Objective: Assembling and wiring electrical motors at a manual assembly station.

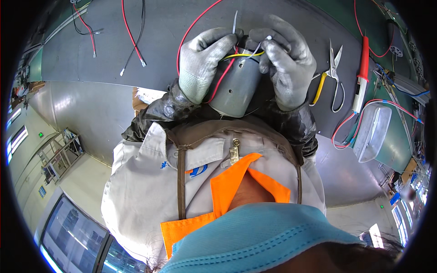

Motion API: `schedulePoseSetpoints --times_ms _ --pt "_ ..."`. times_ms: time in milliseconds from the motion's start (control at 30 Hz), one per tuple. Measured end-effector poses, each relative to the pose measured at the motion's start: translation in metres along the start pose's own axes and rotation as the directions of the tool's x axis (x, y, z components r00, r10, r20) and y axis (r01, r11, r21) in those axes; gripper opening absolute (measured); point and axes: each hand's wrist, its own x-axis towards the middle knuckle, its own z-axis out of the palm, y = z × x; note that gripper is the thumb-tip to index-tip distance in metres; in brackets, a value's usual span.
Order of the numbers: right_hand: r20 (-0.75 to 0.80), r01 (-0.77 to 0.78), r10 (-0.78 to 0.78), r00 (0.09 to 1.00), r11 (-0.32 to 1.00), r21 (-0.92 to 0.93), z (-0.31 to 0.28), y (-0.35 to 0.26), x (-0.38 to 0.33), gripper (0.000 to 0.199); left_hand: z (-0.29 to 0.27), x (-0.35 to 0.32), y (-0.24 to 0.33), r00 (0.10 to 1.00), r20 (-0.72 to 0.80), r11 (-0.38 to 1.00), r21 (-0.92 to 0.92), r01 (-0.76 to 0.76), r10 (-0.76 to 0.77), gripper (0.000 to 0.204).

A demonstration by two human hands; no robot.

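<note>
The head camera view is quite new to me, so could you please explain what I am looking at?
Certainly. There is no robot: a person wearing grey gloves is working. The camera is a wide fisheye worn on the head, looking down, so straight edges bend and the person's own chest fills the lower part.

The left hand and right hand each pinch part of what looks like a thin white strap, above a grey cylinder with red and yellow wires beside their fingers.

On the dark work surface, loose red and black wires lie to the left, and scissors with one yellow handle lie to the right.
</note>
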Motion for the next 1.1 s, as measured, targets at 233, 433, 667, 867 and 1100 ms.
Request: schedulePoseSetpoints --times_ms 233,433,667,867,1100 --pt "0.062 0.134 -0.12 0.991 0.943 -0.305 -0.005 0.005 -0.009 0.039 0.002 -0.007 0.002 0.997 0.001 0.995 0.061 0.078 -0.078 0.029" --pt "-0.017 0.041 -0.04 0.999 0.995 0.086 0.003 0.001 0.004 0.063 0.002 -0.01 0.001 0.999 0.036 0.982 0.188 -0.023 0.017 0.026" --pt "0.085 -0.095 0.084 0.993 0.985 0.143 -0.001 0.001 0.005 0.03 -0.002 -0.009 0.004 0.997 0.076 0.98 0.198 -0.013 -0.002 0.028" --pt "0.014 0.011 -0.009 1.0 0.987 -0.159 0.014 -0.012 0.004 0.067 -0.004 -0.011 0.001 0.995 0.084 0.964 0.257 -0.075 0.056 0.027" --pt "0.069 -0.102 0.115 0.991 0.98 -0.172 0.014 -0.019 0.008 0.062 -0.004 -0.006 -0.002 0.998 0.071 0.977 0.211 -0.016 0.001 0.025"
